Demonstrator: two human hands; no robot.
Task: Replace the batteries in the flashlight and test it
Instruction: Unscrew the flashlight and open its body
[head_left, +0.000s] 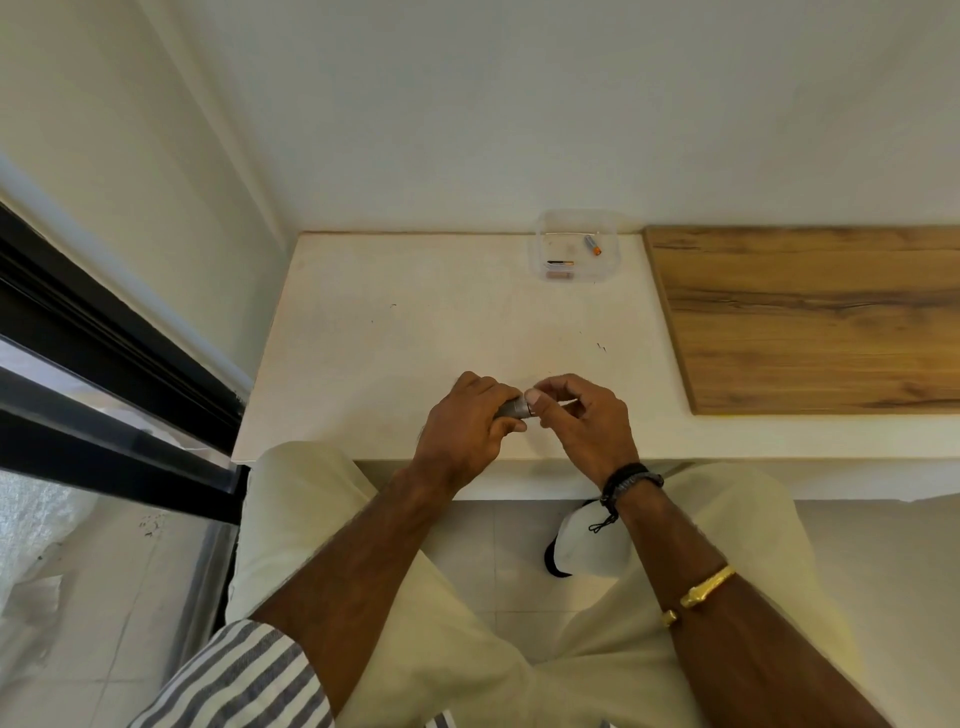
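Note:
A small grey metal flashlight (513, 408) lies crosswise between my two hands, just above the near edge of the white counter (395, 343). My left hand (465, 423) grips its body, covering most of it. My right hand (584, 415) pinches the flashlight's right end with thumb and fingertips. Whether that end is a cap or a battery is hidden by the fingers. A clear plastic box (576, 247) at the back of the counter holds an orange-tipped battery (592, 244) and two more small batteries (561, 267).
A wooden board (810, 317) covers the counter's right part. A white wall rises behind the counter and to its left. A dark window frame (104, 374) runs along the left side. My knees sit under the counter's front edge.

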